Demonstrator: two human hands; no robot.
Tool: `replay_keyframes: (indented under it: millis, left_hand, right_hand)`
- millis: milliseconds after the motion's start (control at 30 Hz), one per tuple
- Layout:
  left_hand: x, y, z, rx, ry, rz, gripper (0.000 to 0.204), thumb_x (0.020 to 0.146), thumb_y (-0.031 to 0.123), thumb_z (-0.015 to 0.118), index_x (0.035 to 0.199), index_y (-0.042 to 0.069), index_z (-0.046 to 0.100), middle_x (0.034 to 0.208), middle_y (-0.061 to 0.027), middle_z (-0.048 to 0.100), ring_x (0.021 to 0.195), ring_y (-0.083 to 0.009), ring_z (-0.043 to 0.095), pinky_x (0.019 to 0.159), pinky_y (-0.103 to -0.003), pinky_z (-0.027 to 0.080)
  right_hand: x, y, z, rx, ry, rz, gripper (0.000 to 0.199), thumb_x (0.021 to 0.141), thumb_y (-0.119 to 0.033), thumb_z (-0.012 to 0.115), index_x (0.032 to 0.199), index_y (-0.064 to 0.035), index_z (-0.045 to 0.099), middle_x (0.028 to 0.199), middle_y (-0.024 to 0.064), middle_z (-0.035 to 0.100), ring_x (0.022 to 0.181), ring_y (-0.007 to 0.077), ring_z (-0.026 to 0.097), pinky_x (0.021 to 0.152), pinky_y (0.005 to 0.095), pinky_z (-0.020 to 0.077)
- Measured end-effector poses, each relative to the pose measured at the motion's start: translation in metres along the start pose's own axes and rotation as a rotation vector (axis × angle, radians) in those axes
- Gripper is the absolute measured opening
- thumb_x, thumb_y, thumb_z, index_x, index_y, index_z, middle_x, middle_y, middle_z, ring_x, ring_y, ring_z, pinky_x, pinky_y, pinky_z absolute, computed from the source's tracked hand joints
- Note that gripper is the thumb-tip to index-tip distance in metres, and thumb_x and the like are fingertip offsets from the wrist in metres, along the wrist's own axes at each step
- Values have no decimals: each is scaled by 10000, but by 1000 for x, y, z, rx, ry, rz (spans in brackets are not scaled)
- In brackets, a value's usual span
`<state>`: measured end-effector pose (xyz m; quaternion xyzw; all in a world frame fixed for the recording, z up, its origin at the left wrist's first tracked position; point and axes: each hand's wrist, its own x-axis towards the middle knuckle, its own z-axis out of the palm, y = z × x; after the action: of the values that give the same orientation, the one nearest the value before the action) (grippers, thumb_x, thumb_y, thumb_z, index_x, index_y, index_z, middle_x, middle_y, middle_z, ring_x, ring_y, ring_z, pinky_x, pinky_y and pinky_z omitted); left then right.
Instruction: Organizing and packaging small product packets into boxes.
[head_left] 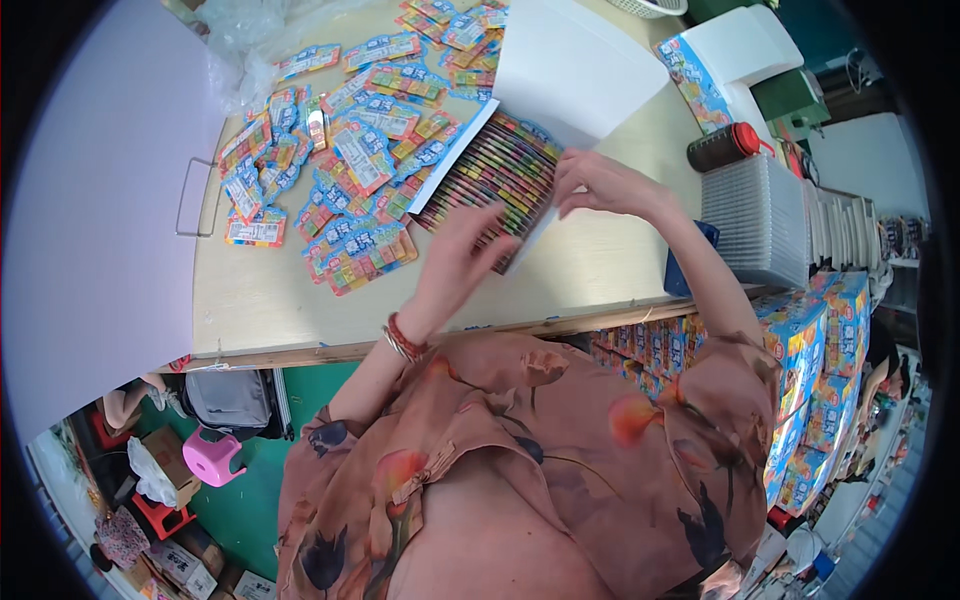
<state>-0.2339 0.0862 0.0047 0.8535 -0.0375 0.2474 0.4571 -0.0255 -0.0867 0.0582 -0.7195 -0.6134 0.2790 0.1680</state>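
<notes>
Resting open-fingered on the packed box (497,170) — left hand (462,262) near edge, right hand (597,183) far.

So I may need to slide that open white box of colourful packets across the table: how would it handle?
The white box looks like thin card, so it may flex if lifted by one edge. Packed tightly with packets, it is probably heavy for its size. Pushed flat on the wooden table, it should slide, not tip.

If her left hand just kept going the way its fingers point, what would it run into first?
The left hand points up and right, at the open box of colourful packets. Its fingertips seem already at the box's near edge, so it would likely meet those packed rows first, though depth is hard to judge.
</notes>
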Motion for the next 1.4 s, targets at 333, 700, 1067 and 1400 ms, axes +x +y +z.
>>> replay_keyframes:
  millis: [333, 700, 1067, 1400]
  left_hand:
    - [-2, 18, 19, -208, -256, -438, 421, 830, -39, 563, 1245, 21, 534, 765, -148, 577, 698, -240, 578, 670, -343, 475]
    - [-37, 24, 38, 604, -236, -7, 600, 830, 209, 588, 1377, 33, 414, 1463, -90, 363, 1374, -205, 316, 1104, -437, 96]
    - [-35, 23, 46, 937, -363, 99, 491, 888, 134, 516, 1358, 23, 426, 1442, -69, 401, 1397, -181, 291, 1126, -495, 67]
    - [92, -54, 45, 127, 303, -206, 472, 897, 65, 529, 1361, 52, 444, 1311, -99, 510, 1181, -210, 495, 910, -369, 398]
  right_hand:
    - [24, 7, 15, -37, -39, 89, 156, 802, -193, 689, 751, -47, 666, 750, 44, 569, 946, 218, 475, 863, 381, 395]
    - [8, -42, 141, 357, 1126, 602, 1113, 664, -288, 833, 1459, 14, 117, 1390, 244, 303, 1268, 393, 354, 1042, 468, 330]
    - [27, 17, 107, 866, 1241, 520, 510, 849, -98, 660, 1299, 55, 474, 1080, 213, 649, 998, 228, 644, 795, 306, 530]
    - [41, 97, 58, 741, 1133, 323, 174, 936, -117, 573, 1078, -19, 591, 880, 2, 627, 796, 49, 539, 721, 209, 442]
